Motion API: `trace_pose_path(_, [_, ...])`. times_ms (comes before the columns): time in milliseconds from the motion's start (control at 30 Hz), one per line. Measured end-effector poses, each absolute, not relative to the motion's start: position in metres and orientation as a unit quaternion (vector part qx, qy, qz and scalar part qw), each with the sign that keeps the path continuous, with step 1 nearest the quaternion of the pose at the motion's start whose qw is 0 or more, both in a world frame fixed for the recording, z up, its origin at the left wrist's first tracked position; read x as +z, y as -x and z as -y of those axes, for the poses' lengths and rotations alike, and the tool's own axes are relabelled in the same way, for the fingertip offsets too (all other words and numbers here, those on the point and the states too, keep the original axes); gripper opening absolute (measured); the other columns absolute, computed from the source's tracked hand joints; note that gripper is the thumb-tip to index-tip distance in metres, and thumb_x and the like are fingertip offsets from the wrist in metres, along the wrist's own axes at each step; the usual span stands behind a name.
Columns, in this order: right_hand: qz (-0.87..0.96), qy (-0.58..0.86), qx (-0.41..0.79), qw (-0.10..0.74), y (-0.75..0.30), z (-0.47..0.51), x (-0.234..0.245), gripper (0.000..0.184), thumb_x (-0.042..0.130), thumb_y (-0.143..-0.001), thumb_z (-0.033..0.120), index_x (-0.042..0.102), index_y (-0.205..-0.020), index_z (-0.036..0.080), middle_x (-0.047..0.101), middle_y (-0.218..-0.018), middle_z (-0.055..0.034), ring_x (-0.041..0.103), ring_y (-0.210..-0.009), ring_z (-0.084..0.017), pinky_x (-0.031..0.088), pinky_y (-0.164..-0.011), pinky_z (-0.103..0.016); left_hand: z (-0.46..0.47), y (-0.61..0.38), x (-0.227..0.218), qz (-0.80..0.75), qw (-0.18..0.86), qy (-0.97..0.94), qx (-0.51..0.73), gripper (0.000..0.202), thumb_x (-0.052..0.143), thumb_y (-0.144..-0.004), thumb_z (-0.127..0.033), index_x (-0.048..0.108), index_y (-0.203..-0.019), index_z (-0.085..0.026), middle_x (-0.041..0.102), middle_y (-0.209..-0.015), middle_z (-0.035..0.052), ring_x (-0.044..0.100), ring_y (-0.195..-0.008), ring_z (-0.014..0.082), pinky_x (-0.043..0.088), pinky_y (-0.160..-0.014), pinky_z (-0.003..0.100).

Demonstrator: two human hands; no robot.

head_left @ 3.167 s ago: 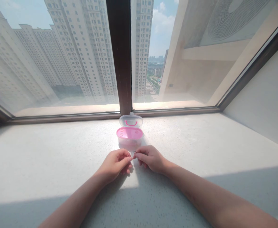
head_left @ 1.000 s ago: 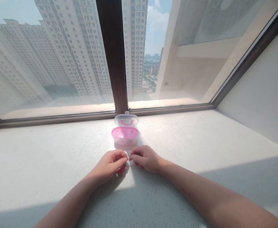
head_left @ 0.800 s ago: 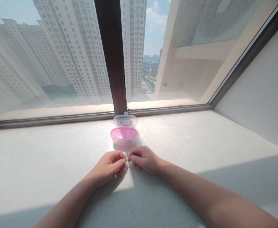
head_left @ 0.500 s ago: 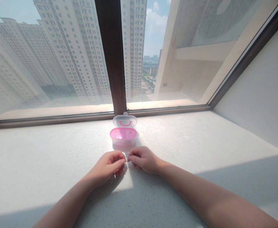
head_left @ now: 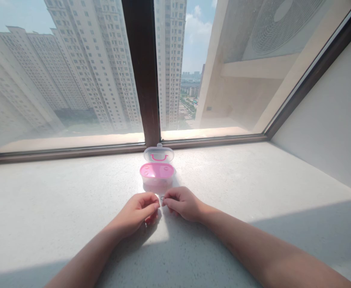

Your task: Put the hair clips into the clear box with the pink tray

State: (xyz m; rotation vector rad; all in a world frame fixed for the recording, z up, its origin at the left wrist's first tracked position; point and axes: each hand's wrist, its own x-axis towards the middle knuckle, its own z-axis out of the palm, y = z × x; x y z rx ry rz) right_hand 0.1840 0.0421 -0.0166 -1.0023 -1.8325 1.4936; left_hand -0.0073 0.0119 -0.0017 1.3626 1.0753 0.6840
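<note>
My right hand [head_left: 181,203] pinches a small dark ring-shaped loop [head_left: 162,198] between thumb and forefinger; it is too small to tell its exact kind. Close beside it, my left hand [head_left: 141,210] is closed in a pinch, and what its fingertips hold, if anything, cannot be made out. The fingertips of both hands nearly meet. Just beyond them stands an oval clear plastic box [head_left: 157,182] with a pink inner tray [head_left: 156,170]. Its clear lid [head_left: 158,153], with a pink handle, is raised at the back.
The hands are over a speckled white sill [head_left: 58,208], partly in shadow near the front. A dark window frame [head_left: 145,80] runs behind the box, and a white wall [head_left: 328,120] closes off the right side.
The whole view has shifted slightly down and right. Both hands keep nearly the same pinching pose, and the box stays where it was.
</note>
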Motion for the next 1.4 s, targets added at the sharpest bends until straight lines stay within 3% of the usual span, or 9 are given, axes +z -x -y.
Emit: trace_pose_path(1400, [0.687, 0.372, 0.552, 0.291, -0.182, -0.042, -0.017, 0.014, 0.053, -0.079, 0.018, 0.064, -0.072, 0.014, 0.054, -0.053, 0.0027, 0.043, -0.042, -0.006, 0.031, -0.039, -0.016, -0.014, 0.011, -0.011, -0.437, 0.61, -0.588, 0.303, 0.017, 0.053, -0.083, -0.029, 0.052, -0.074, -0.015, 0.05, -0.055, -0.0036, 0.047, -0.049, 0.0095, 0.033, -0.049, 0.022])
